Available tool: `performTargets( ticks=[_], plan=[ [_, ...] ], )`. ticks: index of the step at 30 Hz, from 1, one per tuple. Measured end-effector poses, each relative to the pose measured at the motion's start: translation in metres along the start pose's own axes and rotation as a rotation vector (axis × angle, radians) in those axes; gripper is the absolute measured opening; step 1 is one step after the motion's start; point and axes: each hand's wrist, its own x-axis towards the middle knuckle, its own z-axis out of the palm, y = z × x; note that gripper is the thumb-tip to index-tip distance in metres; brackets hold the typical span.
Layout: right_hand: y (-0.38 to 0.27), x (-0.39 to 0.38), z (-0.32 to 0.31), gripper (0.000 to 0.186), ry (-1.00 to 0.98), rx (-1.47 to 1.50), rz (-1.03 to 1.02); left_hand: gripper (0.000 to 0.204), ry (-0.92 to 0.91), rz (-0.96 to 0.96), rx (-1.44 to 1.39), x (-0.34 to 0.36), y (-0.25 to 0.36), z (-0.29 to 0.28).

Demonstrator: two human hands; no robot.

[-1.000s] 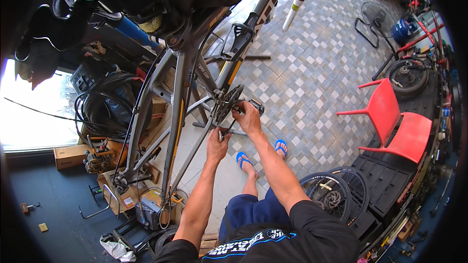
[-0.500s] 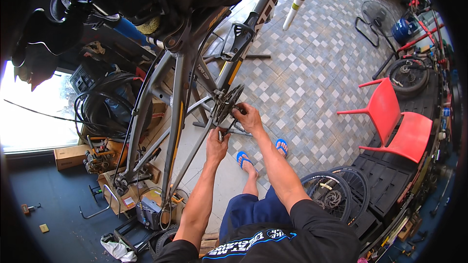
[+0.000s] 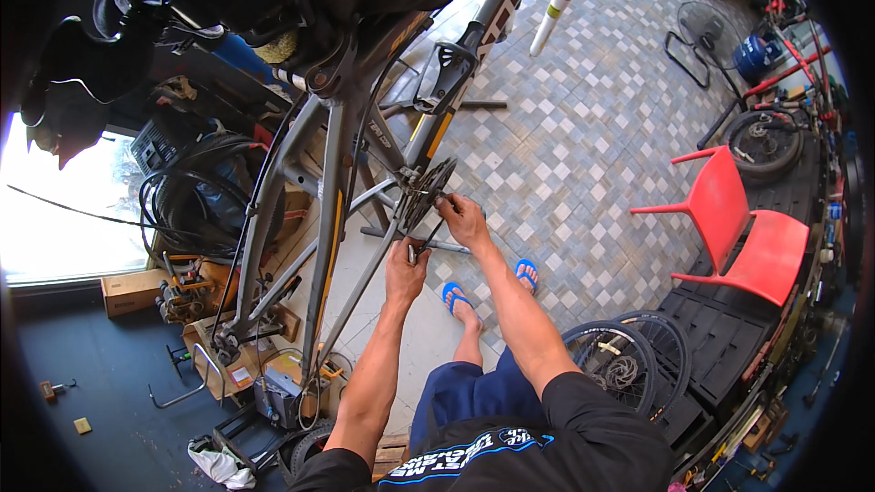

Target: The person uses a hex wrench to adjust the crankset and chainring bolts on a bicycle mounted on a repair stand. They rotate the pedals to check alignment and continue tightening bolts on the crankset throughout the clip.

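At the round, dark-metal chainring (image 3: 427, 193), the right hand (image 3: 463, 220) curls, hold unclear; the left hand (image 3: 406, 271) clasps a small silvery object (image 3: 412, 255).

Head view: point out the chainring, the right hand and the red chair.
Chainring (image 3: 426, 198), head view: flat outer face.
Right hand (image 3: 466, 221), head view: back of the hand.
Red chair (image 3: 723, 219), head view: backrest.

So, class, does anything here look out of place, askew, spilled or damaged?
A small yellowish rectangular block lies loose on the dark blue floor, lower left, seemingly dropped; a crumpled white bundle, right of it, looks discarded. I see no spill or damage.
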Motion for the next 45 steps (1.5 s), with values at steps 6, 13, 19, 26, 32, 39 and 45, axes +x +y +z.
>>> performTargets(
  ticks=[6, 13, 19, 26, 32, 39, 45],
  plan=[
    [0.023, 0.011, 0.011, 0.046, -0.114, 0.453, 0.075, 0.020, -0.025, -0.027, 0.035, 0.002, 0.006, -0.002],
    [0.020, 0.008, 0.008, 0.041, -0.085, 0.446, 0.095, 0.020, -0.022, -0.050, 0.022, 0.001, 0.008, -0.002],
    [0.015, 0.000, 0.002, 0.030, 0.099, 0.187, -0.097, 0.020, -0.028, -0.051, 0.020, 0.002, 0.009, -0.001],
    [0.007, -0.003, -0.004, 0.034, 0.020, 0.143, 0.049, 0.020, -0.032, -0.065, 0.015, 0.002, 0.009, 0.001],
    [0.005, -0.004, 0.004, 0.047, 0.008, 0.211, -0.022, 0.021, 0.009, -0.003, -0.013, 0.000, 0.001, 0.001],
    [0.020, 0.004, 0.012, 0.058, -0.023, 0.369, 0.076, 0.021, 0.001, -0.021, -0.012, 0.002, 0.004, 0.003],
    [0.016, 0.004, 0.007, 0.038, 0.031, 0.292, 0.038, 0.021, -0.010, -0.022, -0.009, 0.003, 0.003, 0.004]
  ],
)
